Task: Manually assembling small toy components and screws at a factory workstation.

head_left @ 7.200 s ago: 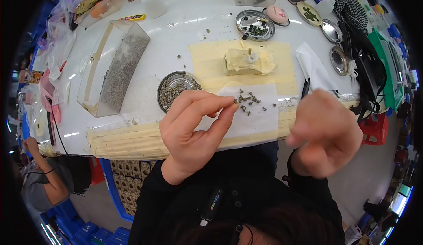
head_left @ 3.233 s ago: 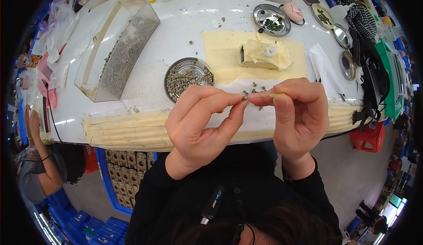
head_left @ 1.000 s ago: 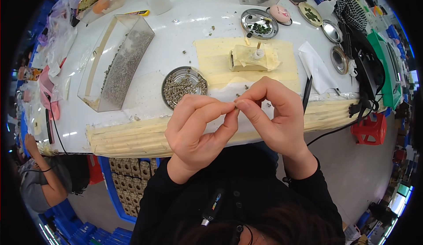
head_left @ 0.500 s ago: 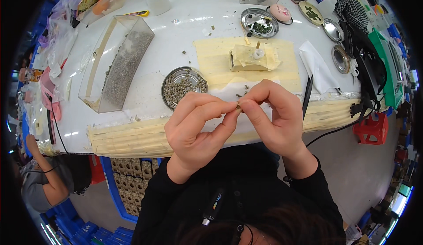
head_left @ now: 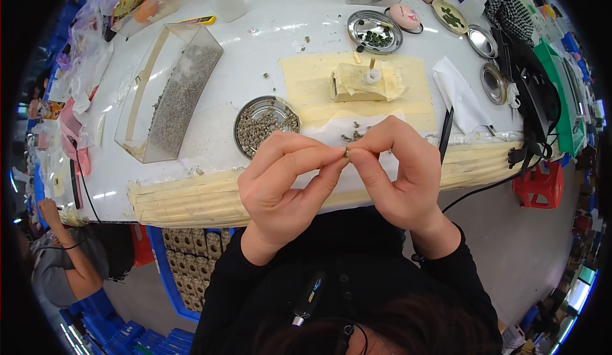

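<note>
As half a second ago, left hand (head_left: pixel 287 186), right hand (head_left: pixel 398 176) pinching tiny part (head_left: pixel 346 153).

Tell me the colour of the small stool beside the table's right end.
Red. The small stool shows clearly in the head view, standing on the floor by the table's right end.

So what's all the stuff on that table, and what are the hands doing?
Tiny part: one, dark, pinched between the fingertips of both hands.
Round metal dish of small parts: one, silver, just beyond the left hand.
Clear tray of grey bits: one, far left of table.
Taped block: one, pale yellow, on the yellow mat.
Small dish of dark pieces: one, silver, far edge.
Folded cloth: one, white, right side.
Red stool: one, on the floor at right.
Left hand: pinching the part.
Right hand: pinching it too.
</note>
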{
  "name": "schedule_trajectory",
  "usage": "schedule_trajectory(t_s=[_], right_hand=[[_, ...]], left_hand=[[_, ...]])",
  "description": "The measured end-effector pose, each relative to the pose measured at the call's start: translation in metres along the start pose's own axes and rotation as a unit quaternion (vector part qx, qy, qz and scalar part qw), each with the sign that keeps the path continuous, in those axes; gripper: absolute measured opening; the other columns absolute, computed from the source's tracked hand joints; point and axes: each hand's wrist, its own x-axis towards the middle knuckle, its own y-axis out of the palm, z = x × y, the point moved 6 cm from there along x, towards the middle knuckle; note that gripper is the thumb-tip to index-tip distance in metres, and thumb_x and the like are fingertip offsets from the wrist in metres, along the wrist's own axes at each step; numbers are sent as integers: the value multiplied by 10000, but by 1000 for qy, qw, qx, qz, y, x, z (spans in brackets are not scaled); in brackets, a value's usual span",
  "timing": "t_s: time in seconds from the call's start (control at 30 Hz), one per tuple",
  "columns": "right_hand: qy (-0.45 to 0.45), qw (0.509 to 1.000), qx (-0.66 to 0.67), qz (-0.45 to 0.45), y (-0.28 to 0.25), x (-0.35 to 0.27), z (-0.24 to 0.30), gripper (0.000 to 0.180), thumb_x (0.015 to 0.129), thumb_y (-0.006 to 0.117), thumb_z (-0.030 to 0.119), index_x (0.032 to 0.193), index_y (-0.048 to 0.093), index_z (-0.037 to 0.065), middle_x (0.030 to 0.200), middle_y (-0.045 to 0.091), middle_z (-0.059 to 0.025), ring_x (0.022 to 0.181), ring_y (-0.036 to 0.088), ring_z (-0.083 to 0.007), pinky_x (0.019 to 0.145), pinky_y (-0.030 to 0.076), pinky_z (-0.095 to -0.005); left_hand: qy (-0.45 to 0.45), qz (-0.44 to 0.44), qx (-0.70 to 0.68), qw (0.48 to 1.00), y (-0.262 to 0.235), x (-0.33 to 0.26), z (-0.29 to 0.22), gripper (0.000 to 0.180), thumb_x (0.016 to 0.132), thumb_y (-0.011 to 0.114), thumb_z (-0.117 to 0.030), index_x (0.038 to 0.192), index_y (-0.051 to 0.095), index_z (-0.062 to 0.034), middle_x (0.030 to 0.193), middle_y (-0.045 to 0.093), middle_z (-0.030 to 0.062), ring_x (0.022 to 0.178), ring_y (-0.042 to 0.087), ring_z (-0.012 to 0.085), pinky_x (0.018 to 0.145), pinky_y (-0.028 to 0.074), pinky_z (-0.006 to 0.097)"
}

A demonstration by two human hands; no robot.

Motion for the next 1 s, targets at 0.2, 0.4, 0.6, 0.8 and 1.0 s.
schedule_trajectory(t_s=[0.2, 0.4, 0.6, 0.8, 1.0], right_hand=[[-113, 985, -125, -41, 1, -2, 2, 97, 808, 719, 5, 842, 629, 15, 727, 604, -61, 621, 564, -161, 569, 452, -257], [243, 895, 365, 74, 15, -12, -35, 61, 947, 602, 55, 918, 582, 5, 772, 616, -8, 687, 563, -70, 630, 463, -241], [34, 997, 67, 18, 2, -4, -11, 61, 946, 600, 56, 924, 582, 2, 792, 621, -14, 691, 573, -74, 653, 475, -233], [134, 972, 189, 43, 7, -6, -21, 100, 959, 602, 106, 955, 590, 7, 802, 625, -20, 703, 597, -78, 623, 481, -227], [297, 850, 417, 126, 22, -13, -30, 174, 985, 570, 180, 962, 568, 7, 840, 611, -40, 731, 604, -101, 621, 494, -235]], left_hand=[[59, -13, 100, 993, 4, -1, -8, 249, 662, 776, 87, 885, 716, -5, 796, 659, 69, 691, 607, 195, 582, 457, 280], [-16, 38, -40, 998, 1, 1, 2, 266, 664, 777, 85, 906, 719, -10, 800, 665, 71, 702, 620, 189, 596, 464, 280], [4, -5, 28, 1000, 1, 0, -2, 262, 661, 782, 89, 895, 718, -10, 799, 665, 70, 700, 621, 189, 599, 469, 284], [19, 11, 20, 1000, 0, 0, -3, 264, 668, 783, 85, 903, 722, -18, 807, 668, 65, 702, 615, 183, 600, 466, 277], [-54, 38, -121, 991, -2, -1, 8, 267, 679, 776, 86, 916, 730, -27, 813, 673, 63, 721, 615, 165, 606, 461, 262]])
